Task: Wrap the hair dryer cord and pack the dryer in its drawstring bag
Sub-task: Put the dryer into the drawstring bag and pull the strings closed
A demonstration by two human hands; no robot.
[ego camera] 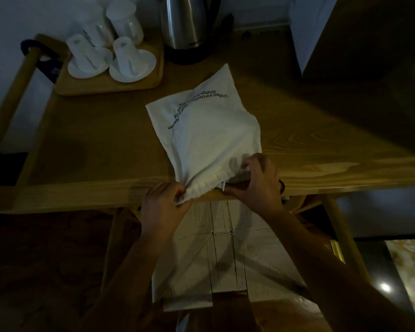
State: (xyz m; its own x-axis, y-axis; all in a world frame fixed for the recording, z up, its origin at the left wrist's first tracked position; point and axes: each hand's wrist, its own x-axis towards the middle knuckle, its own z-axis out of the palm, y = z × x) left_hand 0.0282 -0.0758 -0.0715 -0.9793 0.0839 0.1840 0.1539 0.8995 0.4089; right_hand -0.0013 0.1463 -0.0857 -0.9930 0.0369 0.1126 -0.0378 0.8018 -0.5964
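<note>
Soft, limp drawstring bag [206, 130], mouth at 6 o'clock: left hand [164, 204] pinches the gathered hem, right hand [256, 180] closed at the cord, best grip there

Bare forearms, dark band on right wrist [282, 186]

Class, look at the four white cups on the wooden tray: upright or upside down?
Upside down. The cups stand mouth-down on the tray, their flat bases facing up.
</note>
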